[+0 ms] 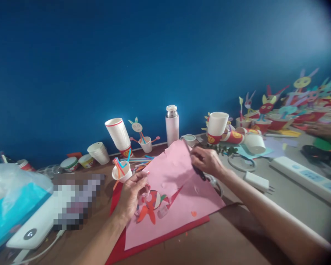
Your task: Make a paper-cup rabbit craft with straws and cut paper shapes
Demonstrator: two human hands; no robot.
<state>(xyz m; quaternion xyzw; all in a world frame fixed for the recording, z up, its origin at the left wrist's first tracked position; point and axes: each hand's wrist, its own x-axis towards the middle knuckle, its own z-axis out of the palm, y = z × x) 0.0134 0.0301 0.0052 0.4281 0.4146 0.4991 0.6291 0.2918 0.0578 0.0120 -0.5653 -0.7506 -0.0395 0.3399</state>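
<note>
My left hand is over the left edge of a sheet of pink paper. Its fingers are curled together, and what they pinch, if anything, cannot be made out. Higher up, over the paper's far right edge, my right hand is closed around a slim dark-handled tool; blur hides its exact kind. On the pink sheet, beside my left fingers, lie paper cut-outs, among them an orange leaf-like piece and a round spotted piece. Red paper shows beneath the pink sheet.
Behind the paper stand a cup of straws, stacked paper cups and a pink thermos. A power strip and a charger lie right, a power bank left. Another person's hand is at far right.
</note>
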